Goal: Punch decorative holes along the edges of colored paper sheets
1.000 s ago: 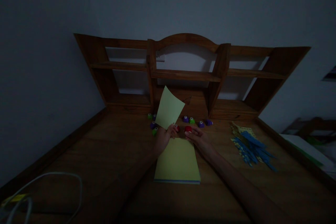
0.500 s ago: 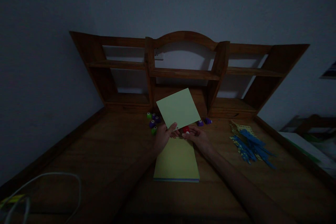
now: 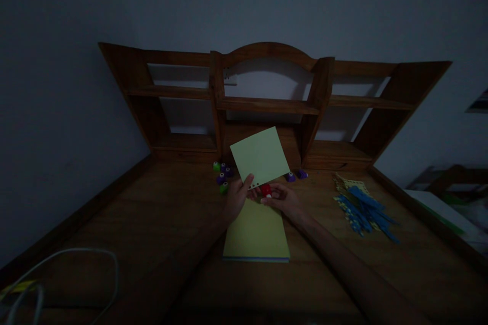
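Note:
My left hand (image 3: pixel 238 198) pinches a pale yellow-green sheet of paper (image 3: pixel 261 155) by its lower edge, thumb on top. The sheet is tilted up above the desk, with several small dark holes along the edge by my thumb. My right hand (image 3: pixel 285 200) grips a small red craft punch (image 3: pixel 266 190) with a white part, set at the sheet's lower edge. Fingers partly hide the punch. Below both hands lies a stack of yellow paper (image 3: pixel 257 236), with a bluish layer showing at its bottom edge.
Several green and purple punches (image 3: pixel 221 178) stand left of the sheet, and two purple ones (image 3: pixel 291 177) right of it. Blue and yellow paper strips (image 3: pixel 364 208) lie at the right. A wooden shelf (image 3: pixel 267 105) backs the desk; a white cable (image 3: pixel 87 250) loops at lower left.
The red punch has moved slightly left along the sheet's edge, with my right hand. More holes now show beside my left thumb.

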A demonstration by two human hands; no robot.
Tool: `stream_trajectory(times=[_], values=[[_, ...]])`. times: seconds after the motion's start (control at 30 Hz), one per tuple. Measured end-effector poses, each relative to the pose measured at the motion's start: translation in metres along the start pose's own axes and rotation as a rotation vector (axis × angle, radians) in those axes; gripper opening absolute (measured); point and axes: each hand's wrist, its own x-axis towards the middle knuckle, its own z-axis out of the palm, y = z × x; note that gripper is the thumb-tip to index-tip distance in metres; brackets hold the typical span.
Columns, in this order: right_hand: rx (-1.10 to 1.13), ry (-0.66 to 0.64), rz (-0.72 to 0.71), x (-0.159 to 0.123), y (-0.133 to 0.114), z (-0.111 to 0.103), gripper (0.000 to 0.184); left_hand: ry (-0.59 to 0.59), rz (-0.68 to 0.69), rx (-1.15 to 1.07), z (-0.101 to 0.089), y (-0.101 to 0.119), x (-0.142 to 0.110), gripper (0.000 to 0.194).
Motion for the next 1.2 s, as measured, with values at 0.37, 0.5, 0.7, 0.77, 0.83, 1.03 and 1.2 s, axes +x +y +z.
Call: stream_trajectory(times=[0.37, 0.5, 0.7, 0.77, 0.83, 1.03, 1.2], values=[[-0.013, 0.03, -0.005, -0.001, -0.001, 0.0, 0.042, 0.014, 0.017, 0.089, 0.003, 0.004, -0.004, 0.05], [-0.011, 0.041, -0.006, -0.001, 0.0, 0.0, 0.042, -0.023, 0.018, 0.051, 0.003, 0.003, -0.003, 0.051], [-0.073, 0.1, -0.019, 0.0, -0.004, -0.001, 0.041, -0.022, -0.042, -0.115, -0.003, -0.002, 0.002, 0.045], [-0.081, 0.115, -0.018, 0.0, -0.006, -0.001, 0.038, -0.008, -0.081, -0.169, -0.005, -0.002, 0.003, 0.041], [-0.068, 0.13, -0.011, -0.001, -0.008, 0.0, 0.039, 0.001, -0.119, -0.217, -0.005, -0.002, 0.003, 0.038], [-0.012, 0.079, -0.081, -0.004, -0.015, 0.005, 0.048, -0.011, -0.164, -0.346, -0.002, 0.004, 0.001, 0.04], [-0.018, 0.06, -0.081, -0.004, -0.017, 0.003, 0.037, 0.008, -0.171, -0.352, -0.001, 0.006, 0.0, 0.047]])
